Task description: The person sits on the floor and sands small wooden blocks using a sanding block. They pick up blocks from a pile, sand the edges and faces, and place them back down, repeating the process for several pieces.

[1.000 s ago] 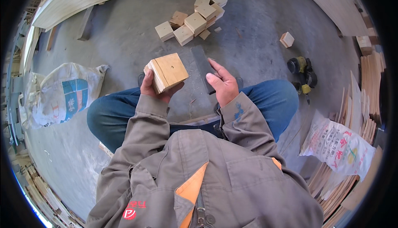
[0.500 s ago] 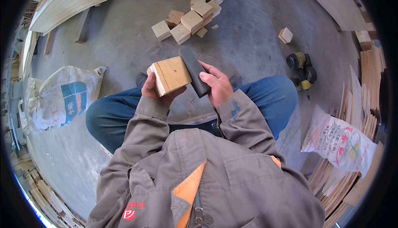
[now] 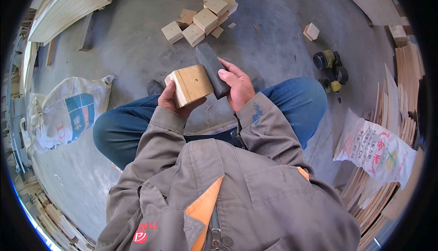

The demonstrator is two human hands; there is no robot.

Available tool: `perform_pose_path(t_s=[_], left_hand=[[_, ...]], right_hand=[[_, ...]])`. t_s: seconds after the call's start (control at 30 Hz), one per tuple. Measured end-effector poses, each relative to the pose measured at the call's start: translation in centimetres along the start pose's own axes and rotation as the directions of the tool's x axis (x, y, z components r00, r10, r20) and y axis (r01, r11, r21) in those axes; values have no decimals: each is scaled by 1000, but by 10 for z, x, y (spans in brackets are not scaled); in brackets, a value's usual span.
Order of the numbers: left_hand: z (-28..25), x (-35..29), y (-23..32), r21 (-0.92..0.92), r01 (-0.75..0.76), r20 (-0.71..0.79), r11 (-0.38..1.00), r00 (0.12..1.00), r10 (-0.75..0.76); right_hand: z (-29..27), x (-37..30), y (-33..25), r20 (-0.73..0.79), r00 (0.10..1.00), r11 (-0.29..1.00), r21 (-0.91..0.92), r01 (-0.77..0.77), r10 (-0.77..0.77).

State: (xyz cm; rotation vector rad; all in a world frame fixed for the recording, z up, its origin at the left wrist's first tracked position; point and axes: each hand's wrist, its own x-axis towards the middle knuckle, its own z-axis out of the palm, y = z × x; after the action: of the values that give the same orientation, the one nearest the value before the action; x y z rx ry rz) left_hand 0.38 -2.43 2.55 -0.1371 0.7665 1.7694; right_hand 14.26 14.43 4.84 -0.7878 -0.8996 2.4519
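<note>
My left hand (image 3: 174, 101) grips a squarish plywood block (image 3: 194, 85) from its left side and underneath. Its yellowish top face has a small hole and a dark line; pale layers show at its left edge. In my right hand (image 3: 238, 85) is a long dark grey sanding block (image 3: 211, 68), thumb on top and fingers on the far side. The sanding block lies along the plywood block's right side and appears to touch it. Both are held above the floor between my bent knees. The fingers of my left hand are partly hidden under the plywood block.
Several similar wooden blocks (image 3: 205, 20) lie piled on the floor ahead, and a lone block (image 3: 311, 32) lies farther right. A yellow-and-black power tool (image 3: 334, 70) is beyond my right knee. Woven sacks (image 3: 78, 109) and stacked wood strips (image 3: 407, 75) flank me.
The sanding block has slid away from me along the plywood block's right side, my right hand moving with it. The plywood block has tilted slightly in my left hand. The view has shifted a little.
</note>
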Motion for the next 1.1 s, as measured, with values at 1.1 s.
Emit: perform_pose_path(t_s=[1.1], left_hand=[[3,14,22,95,-242,-337,965,905,260]], right_hand=[[-5,-3,-7,-133,989,937,-349,15,-65]])
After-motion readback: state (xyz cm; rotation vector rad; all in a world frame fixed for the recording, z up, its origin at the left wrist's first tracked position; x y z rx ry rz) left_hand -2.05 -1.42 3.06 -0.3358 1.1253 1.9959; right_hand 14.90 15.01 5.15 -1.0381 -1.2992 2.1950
